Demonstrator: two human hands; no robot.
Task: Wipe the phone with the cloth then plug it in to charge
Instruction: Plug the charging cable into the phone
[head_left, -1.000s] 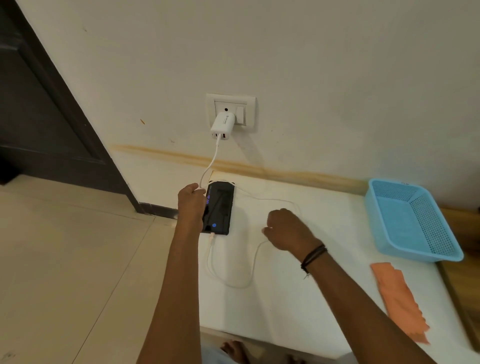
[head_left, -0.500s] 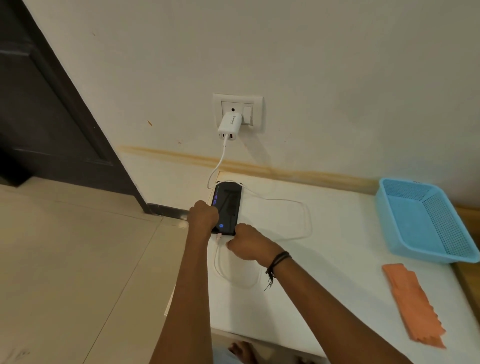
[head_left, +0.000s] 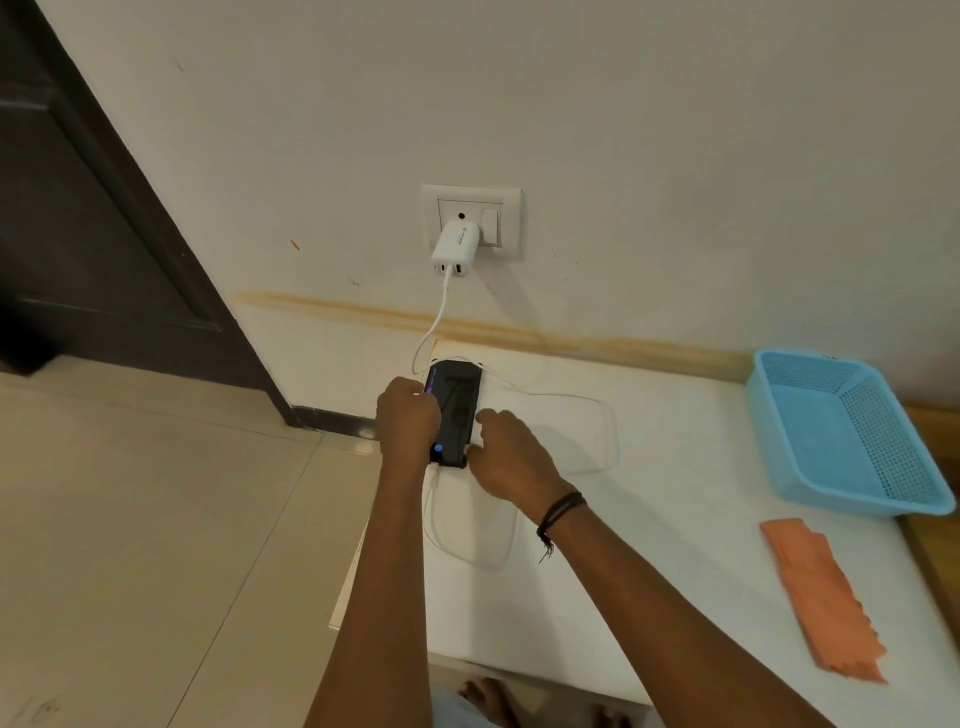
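A black phone (head_left: 457, 405) lies face up on the white table (head_left: 649, 545), its screen lit, near the table's far left corner. A white cable (head_left: 602, 441) runs from the white charger (head_left: 456, 247) in the wall socket (head_left: 470, 208), loops over the table and enters the phone's near end. My left hand (head_left: 408, 426) grips the phone's left edge. My right hand (head_left: 511, 457) rests with curled fingers against the phone's right edge and near corner. The folded orange cloth (head_left: 821, 597) lies far to the right, touched by neither hand.
A light blue plastic basket (head_left: 852, 431) stands at the table's far right. A dark door (head_left: 93, 218) is on the left, tiled floor below it. The table's left edge is right beside the phone. Bare feet show under the near edge.
My right hand has moved left from the cable loop to the phone's right edge and near corner. The left hand has stayed on the phone. The camera has shifted slightly.
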